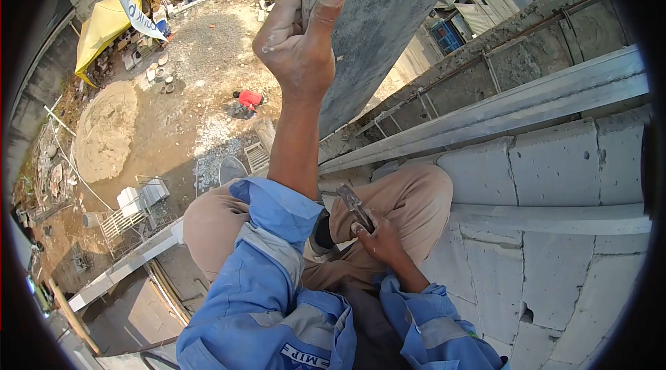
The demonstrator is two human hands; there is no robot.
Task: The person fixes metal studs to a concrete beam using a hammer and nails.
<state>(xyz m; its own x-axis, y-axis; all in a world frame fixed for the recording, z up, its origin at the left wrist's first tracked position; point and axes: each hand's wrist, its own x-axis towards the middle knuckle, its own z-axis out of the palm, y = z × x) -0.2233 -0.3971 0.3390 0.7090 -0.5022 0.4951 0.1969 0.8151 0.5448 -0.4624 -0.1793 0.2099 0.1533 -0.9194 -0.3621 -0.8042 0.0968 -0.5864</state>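
Note:
My left hand (300,44) is raised at the top centre, its fingers wrapped round the near edge of a tall grey concrete column or panel (374,16), thumb lying against its face. Low at the centre, near my bent knee, my right hand (380,237) is closed round a short dark tool (355,207) spotted with mortar; its tip points up and left. The tool's exact kind cannot be made out. Light dust marks both hands.
Far below on the left lie a yard with a sand pile (105,130), a yellow tarp (107,23) and a person in red (250,98). A block wall (548,169) with metal channels (499,110) runs along the right. My crossed legs rest high above the ground.

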